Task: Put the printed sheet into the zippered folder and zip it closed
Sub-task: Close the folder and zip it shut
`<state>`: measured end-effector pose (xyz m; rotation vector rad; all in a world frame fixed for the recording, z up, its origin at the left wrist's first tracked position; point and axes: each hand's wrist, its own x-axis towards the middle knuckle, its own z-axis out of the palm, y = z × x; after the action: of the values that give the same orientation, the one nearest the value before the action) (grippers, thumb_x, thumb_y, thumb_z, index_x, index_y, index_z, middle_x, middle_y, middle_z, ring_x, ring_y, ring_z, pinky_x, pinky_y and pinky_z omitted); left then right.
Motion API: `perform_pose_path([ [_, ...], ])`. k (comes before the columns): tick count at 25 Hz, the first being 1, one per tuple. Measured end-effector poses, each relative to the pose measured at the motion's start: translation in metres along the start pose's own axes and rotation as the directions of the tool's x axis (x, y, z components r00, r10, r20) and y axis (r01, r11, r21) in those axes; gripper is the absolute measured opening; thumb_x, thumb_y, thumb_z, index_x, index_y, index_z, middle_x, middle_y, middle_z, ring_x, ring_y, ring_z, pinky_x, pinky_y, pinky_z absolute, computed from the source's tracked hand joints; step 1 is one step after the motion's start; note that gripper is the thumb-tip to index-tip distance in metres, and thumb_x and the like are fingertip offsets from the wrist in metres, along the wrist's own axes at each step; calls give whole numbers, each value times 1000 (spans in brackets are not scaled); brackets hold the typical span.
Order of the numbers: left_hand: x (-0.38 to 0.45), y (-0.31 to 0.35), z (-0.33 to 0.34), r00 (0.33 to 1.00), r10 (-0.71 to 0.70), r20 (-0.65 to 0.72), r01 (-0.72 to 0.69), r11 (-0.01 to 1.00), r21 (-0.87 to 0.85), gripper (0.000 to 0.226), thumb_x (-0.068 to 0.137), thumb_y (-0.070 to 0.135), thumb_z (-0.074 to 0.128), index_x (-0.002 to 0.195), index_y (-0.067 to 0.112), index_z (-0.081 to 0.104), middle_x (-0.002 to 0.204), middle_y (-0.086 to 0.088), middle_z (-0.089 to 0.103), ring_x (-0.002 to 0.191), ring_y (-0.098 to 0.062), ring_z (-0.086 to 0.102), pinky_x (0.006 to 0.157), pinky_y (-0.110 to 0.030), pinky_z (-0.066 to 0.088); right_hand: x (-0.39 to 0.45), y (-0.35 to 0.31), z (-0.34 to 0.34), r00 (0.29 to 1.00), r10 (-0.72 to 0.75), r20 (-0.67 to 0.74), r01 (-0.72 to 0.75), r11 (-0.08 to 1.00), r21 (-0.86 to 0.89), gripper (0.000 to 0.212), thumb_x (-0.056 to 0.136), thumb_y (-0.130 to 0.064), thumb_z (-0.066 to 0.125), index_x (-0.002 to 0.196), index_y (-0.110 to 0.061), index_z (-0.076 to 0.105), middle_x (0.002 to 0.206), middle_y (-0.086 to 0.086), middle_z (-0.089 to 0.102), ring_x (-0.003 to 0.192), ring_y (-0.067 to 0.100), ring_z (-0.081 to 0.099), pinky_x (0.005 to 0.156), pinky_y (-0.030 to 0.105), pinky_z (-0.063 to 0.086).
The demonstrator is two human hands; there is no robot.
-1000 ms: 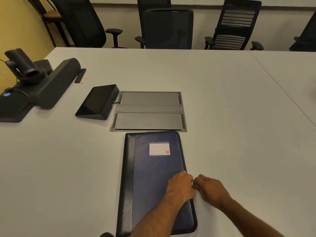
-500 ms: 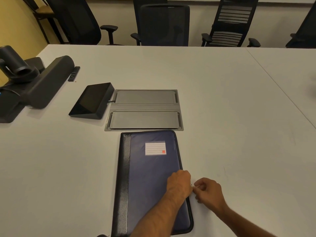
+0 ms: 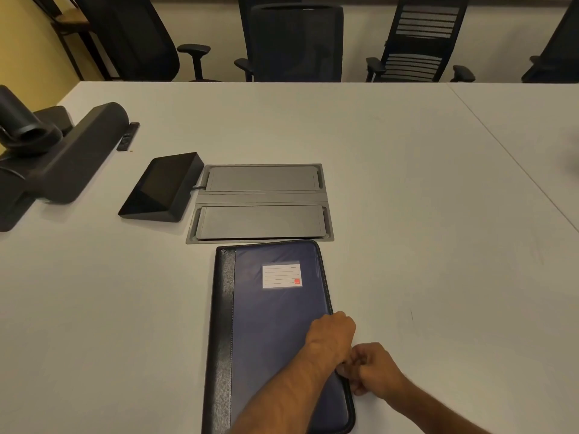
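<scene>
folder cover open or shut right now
Shut: the folder lies flat on the table, label up. Whether it is fully zipped cannot be told; both hands cover its right edge.
</scene>
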<state>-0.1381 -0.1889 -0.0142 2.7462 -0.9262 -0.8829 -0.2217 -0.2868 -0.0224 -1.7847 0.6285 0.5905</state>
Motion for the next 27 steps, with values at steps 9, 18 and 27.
perform_pose_path([
  [9,21,-17,-20,992,96,-82,-88,991,103,24,91,2,55,114,-1,58,117,-15,54,100,-33,58,77,-43,50,4,-2,-1,999,26,24,-24,998,-58,18,74,-7,79,65,-5,63,49,9,65,42,18,61,48,29,54],
  [18,57,-41,-48,982,54,-180,-33,993,115,21,93,4,50,113,2,58,118,-12,56,108,-29,54,82,-41,48,4,-7,-3,997,58,43,-54,996,-75,20,72,-9,80,63,-5,63,48,8,66,44,18,64,49,29,55],
  [27,72,-41,-44,976,16,-218,20,987,161,17,90,13,51,101,9,64,108,-7,61,116,-29,43,102,-45,27,15,-19,-8,987,142,76,-133,985,-109,20,63,-7,82,58,-7,63,49,9,66,44,21,64,50,31,57],
])
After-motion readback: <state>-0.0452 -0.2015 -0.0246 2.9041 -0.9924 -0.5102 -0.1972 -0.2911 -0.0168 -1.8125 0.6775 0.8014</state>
